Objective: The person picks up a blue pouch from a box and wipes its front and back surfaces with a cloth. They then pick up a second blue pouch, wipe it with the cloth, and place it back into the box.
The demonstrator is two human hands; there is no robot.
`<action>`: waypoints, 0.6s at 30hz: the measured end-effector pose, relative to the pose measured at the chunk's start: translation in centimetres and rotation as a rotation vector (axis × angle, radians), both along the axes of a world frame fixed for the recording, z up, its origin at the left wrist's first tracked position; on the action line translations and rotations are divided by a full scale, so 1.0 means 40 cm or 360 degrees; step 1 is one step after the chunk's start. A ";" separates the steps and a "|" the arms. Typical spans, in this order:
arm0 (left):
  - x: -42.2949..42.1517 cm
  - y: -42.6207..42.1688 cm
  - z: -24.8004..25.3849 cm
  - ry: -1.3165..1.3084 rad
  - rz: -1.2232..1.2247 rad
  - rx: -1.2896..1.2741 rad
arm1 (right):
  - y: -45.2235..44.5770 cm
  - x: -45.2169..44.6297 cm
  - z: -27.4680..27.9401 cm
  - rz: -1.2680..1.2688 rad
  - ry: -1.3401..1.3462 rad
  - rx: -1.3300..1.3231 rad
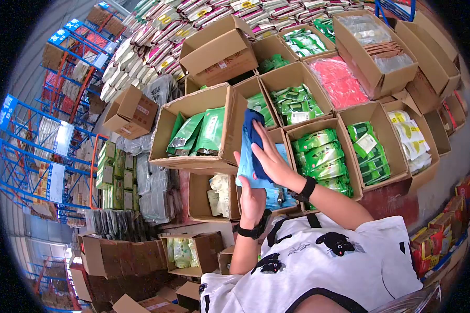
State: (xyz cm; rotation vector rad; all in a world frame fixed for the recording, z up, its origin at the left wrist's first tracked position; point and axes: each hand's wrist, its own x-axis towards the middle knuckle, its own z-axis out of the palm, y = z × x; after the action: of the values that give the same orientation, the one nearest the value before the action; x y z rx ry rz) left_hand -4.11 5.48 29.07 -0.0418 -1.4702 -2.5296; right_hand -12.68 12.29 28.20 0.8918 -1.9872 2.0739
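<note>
In the head view I hold a small stack of blue packets (253, 166), light blue on one side and dark blue on the other, upright between my palms. My left hand (252, 202) grips the lower left edge, its thumb against the light blue side. My right hand (270, 159) presses along the dark blue side with fingers stretched upward. Behind and beneath the hands is a carton holding more light blue packets (279, 198), partly hidden by my arms. Just left stands an open carton (227, 128) with large green pouches (210, 130).
Open cartons crowd around, with green packets (321, 156), pink packs (339, 81) and white-yellow pouches (408, 135). A carton of cream pouches (218, 194) stands low on the left. Stacked bags (193, 21) fill the back; blue racks (36, 156) line the left.
</note>
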 end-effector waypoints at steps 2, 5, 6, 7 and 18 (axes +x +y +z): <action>0.002 -0.003 0.002 0.0000 0.0052 0.0006 | -0.011 0.017 -0.018 0.0107 -0.0094 -0.0034; 0.023 -0.056 -0.038 -0.0399 0.0144 0.0113 | -0.017 0.102 -0.019 0.0324 0.0140 0.0117; 0.030 -0.083 -0.072 -0.0320 0.0259 -0.0087 | -0.021 0.146 -0.012 0.0302 0.0173 0.0108; 0.029 -0.093 -0.071 -0.0235 0.0370 -0.0287 | -0.023 0.175 -0.003 0.0275 0.0210 0.0100; 0.014 -0.033 0.052 0.0092 -0.0065 0.0021 | 0.009 -0.065 -0.005 -0.0038 -0.0107 -0.0022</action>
State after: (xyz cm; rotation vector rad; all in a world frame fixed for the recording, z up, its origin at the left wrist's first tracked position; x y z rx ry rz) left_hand -3.56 4.16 31.17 -0.1432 -1.4453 -2.5470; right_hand -15.27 12.66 27.98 0.8022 -2.0035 2.1288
